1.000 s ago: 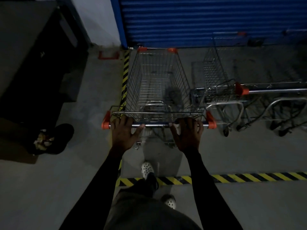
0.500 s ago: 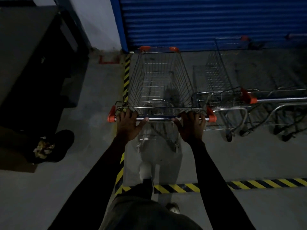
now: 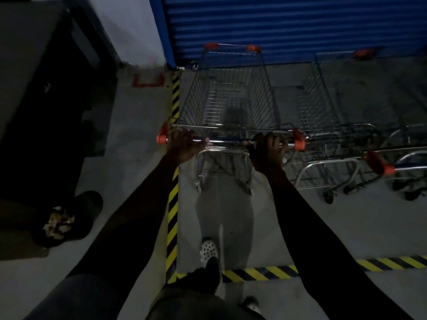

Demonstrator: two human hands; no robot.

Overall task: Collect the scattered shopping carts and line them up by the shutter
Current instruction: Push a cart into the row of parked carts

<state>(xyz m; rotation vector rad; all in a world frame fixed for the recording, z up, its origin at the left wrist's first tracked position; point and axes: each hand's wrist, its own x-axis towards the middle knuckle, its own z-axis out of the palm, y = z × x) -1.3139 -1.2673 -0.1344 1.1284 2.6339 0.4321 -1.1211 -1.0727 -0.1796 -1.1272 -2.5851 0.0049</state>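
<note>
Yellow-black hazard tape (image 3: 172, 218) on concrete floor (image 3: 129, 139); dark bag (image 3: 76, 218) holding crumpled trash at left; red floor mark (image 3: 147, 80) near wall.

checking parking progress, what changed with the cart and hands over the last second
The cart rolled forward toward the blue shutter, so its front end is now close to it, and the person walked on behind it. Unchanged: the left hand and right hand grip the handle, and the parked carts stand on the right.
</note>
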